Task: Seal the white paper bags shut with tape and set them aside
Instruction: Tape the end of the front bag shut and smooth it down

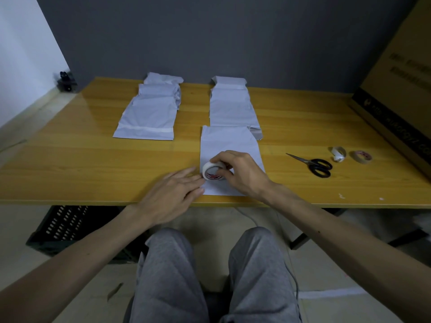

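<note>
Lying lengthwise from 12 to 6 o'clock, the white paper bag (233, 143) sits at the table's (93, 164) near edge, its near end toward the person. The tape roll (211, 171) stands on edge at the bag's 8 o'clock side. The right hand (240, 171) grips the roll from 3 o'clock, fingers curled over it. The left hand (172, 194) lies flat at 9 o'clock, fingers straight, tips at the bag's edge beside the roll. Drawing the tape probably means pulling toward 3 o'clock, across the bag. Scissors (312, 165) wait further out at 3 o'clock.
</note>
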